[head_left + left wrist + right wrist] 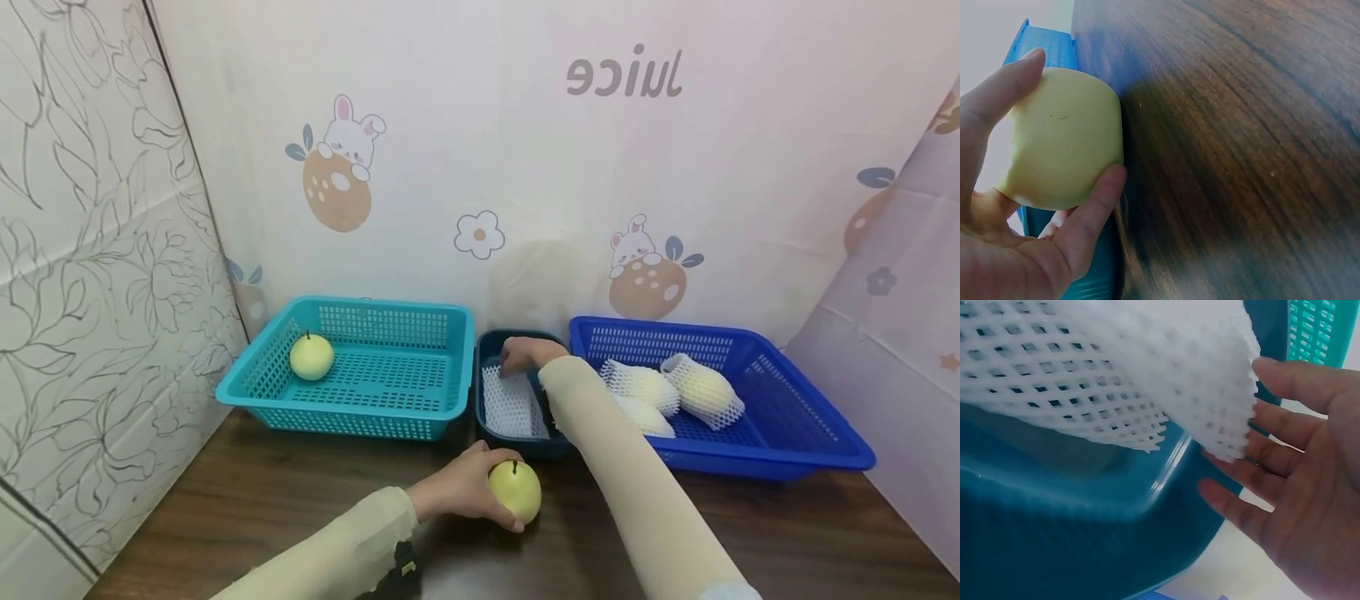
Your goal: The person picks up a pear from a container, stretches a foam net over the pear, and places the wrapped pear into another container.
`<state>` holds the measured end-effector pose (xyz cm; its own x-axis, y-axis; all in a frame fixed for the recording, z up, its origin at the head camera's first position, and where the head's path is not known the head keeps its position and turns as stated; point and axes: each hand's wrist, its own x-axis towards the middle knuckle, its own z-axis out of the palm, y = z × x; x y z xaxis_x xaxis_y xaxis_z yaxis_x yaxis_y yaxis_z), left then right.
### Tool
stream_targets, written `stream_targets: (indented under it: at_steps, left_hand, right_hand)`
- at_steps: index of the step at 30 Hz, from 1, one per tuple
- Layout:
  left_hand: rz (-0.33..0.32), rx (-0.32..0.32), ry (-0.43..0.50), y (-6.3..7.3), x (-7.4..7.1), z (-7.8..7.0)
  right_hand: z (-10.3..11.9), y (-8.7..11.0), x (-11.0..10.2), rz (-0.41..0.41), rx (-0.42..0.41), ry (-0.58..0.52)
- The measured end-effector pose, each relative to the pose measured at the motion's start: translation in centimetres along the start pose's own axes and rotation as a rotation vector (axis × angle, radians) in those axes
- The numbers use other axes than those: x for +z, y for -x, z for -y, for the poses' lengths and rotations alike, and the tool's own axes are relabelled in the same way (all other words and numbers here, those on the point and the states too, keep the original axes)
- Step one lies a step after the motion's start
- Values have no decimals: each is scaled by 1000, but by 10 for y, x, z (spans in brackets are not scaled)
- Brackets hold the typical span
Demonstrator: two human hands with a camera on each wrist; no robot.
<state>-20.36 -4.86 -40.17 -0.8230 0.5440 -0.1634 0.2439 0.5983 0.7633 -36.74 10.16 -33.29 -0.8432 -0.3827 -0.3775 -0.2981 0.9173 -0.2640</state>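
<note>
My left hand [471,485] grips a yellow-green pear [517,492], stem up, over the front of the table. In the left wrist view the thumb and fingers curve around the pear [1066,137]. Reaching into a small dark teal bin [517,447], my right hand [528,354] is at the far end of some white foam net sleeves [510,408]. The right wrist view has the thumb and fingers [1294,381] of that hand on either side of the upper sleeve's end [1216,406], pinching it. Another sleeve [1041,369] lies beneath.
A turquoise basket [345,411] at left holds one bare pear [311,357]. At right, a blue basket [795,425] contains three pears in foam nets [705,392]. A printed curtain [480,150] hangs behind the wooden table [300,483].
</note>
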Motion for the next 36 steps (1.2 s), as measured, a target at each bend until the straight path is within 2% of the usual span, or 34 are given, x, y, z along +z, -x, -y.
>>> stream_targets:
  at_steps: [4,10,19,25,30,36]
  left_hand:
    - [1,-4,-2,0,1,-1]
    - [-4,25,-16,0,2,2]
    - [-6,32,-16,0,1,1]
    - [-7,30,-12,0,0,1]
    - [-10,24,-14,1,0,-1]
    - [-18,22,-16,3,2,-1]
  right_hand:
    - [0,-2,-1,-39,-13,15]
    - [2,7,-9,-98,-110,-14]
    - [5,27,-29,-90,-216,-28]
    - [13,48,-50,-118,-391,-9]
    - [15,69,-62,-216,-553,21]
    - [15,100,-71,-292,-627,39]
